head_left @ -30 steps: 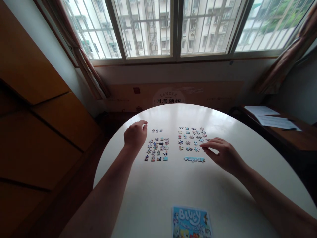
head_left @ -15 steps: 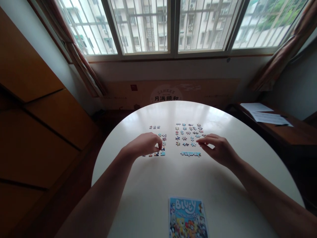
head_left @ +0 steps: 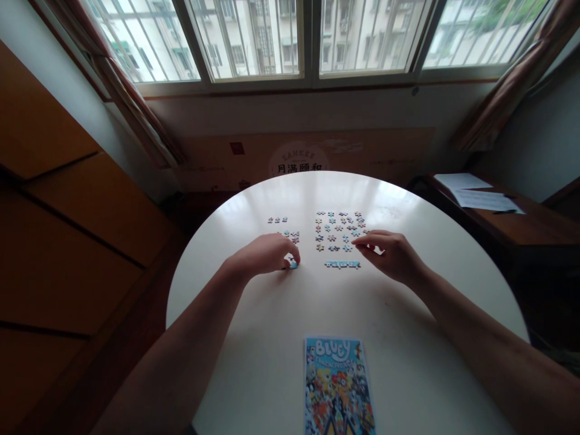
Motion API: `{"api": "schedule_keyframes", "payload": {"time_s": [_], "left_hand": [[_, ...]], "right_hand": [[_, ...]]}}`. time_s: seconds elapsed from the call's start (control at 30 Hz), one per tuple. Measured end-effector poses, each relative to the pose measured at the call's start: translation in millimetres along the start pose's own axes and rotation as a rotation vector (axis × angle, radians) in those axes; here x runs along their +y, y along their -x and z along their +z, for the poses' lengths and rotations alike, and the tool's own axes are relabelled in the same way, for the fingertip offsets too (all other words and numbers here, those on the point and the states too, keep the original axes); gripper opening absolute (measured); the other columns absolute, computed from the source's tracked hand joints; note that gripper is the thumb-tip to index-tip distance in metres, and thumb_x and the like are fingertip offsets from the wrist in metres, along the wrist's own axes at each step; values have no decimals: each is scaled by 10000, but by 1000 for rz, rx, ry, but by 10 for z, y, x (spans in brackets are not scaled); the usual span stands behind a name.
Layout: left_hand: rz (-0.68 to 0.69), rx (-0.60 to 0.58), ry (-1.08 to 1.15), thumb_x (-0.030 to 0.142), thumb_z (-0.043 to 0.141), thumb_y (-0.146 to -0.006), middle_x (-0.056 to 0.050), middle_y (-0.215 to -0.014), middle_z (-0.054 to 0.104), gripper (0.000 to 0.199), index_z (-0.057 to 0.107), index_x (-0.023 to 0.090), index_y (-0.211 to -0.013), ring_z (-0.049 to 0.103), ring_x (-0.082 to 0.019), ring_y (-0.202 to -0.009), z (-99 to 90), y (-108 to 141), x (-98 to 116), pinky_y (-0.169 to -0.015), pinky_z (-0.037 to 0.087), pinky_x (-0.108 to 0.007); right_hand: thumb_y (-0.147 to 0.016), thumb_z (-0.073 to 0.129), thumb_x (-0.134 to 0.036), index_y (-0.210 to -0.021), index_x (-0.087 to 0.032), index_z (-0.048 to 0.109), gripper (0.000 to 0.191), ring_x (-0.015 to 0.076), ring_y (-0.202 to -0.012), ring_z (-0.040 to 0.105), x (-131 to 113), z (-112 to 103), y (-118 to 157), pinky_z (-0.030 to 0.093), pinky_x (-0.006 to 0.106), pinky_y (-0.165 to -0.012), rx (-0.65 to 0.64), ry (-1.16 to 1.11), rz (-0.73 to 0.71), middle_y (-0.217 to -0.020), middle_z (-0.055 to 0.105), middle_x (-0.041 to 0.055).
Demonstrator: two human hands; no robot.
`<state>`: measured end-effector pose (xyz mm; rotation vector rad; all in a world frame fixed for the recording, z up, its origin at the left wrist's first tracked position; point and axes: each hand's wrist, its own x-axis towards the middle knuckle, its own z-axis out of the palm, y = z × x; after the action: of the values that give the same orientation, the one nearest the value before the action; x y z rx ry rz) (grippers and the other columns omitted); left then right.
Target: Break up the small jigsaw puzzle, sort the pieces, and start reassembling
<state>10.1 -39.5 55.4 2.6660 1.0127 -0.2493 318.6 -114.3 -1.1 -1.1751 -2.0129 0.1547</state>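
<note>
My left hand [head_left: 267,254] curls over the left group of jigsaw pieces, thumb and fingertips closed around a light blue jigsaw piece [head_left: 293,264] at the near edge of that group. The hand hides several pieces beneath it. To the right, my right hand [head_left: 385,251] has its thumb and forefinger pinched together beside the right group of loose jigsaw pieces [head_left: 332,238]. Whatever lies between those fingertips is too small to make out. A joined blue strip of pieces [head_left: 342,264] lies just below that group.
Three jigsaw pieces [head_left: 278,220] lie in a row behind my left hand. A colourful picture sheet marked "Bluey" [head_left: 339,386] lies near me on the round white table [head_left: 254,362]. Papers [head_left: 484,199] rest on a brown desk at the right.
My left fingertips have shifted slightly to the near edge of the left group and close around the light blue piece. My right hand keeps its pinch by the right group. The view has tilted down.
</note>
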Motion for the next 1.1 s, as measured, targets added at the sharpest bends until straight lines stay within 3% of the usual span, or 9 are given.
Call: {"api": "schedule_keyframes", "payload": {"time_s": [0.43, 0.7, 0.8, 0.9, 0.97, 1.1], "left_hand": [[42, 115, 76, 245, 731, -744, -18, -860, 725, 176, 769, 292, -909, 633, -210, -836, 100, -74, 182, -754, 399, -294], [162, 210, 186, 235, 663, -796, -14, -836, 735, 92, 754, 239, -786, 638, -165, -778, 85, -83, 274, -739, 435, -284], [104, 358, 334, 243, 662, -794, -15, -809, 743, 100, 751, 204, -819, 640, -140, -724, 108, -116, 328, -715, 471, -269], [9, 449, 527, 273, 673, -811, -30, -838, 763, 212, 752, 186, -988, 634, -119, -657, 163, -163, 373, -672, 504, -260], [-63, 421, 627, 288, 664, -831, -39, -848, 771, 261, 742, 185, -1058, 635, -113, -606, 216, -201, 395, -649, 521, -264], [-168, 292, 709, 267, 647, -842, -33, -805, 772, 188, 742, 174, -974, 677, -116, -574, 341, -283, 419, -693, 550, -277]], "right_hand": [[-925, 585, -295, -923, -210, 779, 212, 121, -623, 567, -51, -29, 4, 504, 297, -610, -17, -17, 38, -791, 715, 37], [-922, 589, -261, -921, -208, 775, 194, 118, -635, 582, -90, 3, 5, 497, 286, -619, -48, -33, 19, -782, 708, 27], [-922, 596, -245, -930, -221, 776, 182, 144, -726, 632, -92, 89, 9, 517, 305, -692, -67, -19, -10, -836, 729, 31], [-929, 600, -240, -941, -244, 778, 178, 178, -838, 649, -113, 195, -6, 518, 340, -779, -107, 18, -82, -889, 745, 34], [-929, 605, -235, -954, -257, 777, 176, 178, -848, 642, -130, 250, -23, 511, 342, -793, -137, 21, -124, -912, 748, 30], [-914, 615, -218, -954, -267, 779, 176, 172, -853, 635, -117, 302, -42, 501, 335, -806, -180, 23, -148, -923, 748, 24]]}}
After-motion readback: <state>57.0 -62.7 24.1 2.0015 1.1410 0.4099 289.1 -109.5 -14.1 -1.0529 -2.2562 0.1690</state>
